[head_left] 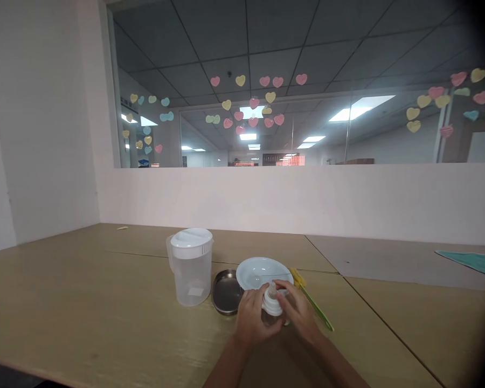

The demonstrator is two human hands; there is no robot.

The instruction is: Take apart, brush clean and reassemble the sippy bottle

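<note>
Pitcher [192,272] left of the dish [227,293], bowl [261,269] right of it, behind the hands [250,318].

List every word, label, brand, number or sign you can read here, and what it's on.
No text is readable.
Pale label on the pitcher: no legible print.
Held white container: no lettering visible.
Heart-shaped notes on the window: any writing is too small or blurred.

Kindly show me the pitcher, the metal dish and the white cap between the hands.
Pitcher [192,272], head view: on its front wall.
Metal dish [227,294], head view: on its inner bottom.
White cap [272,306], head view: on its lower part.
</note>
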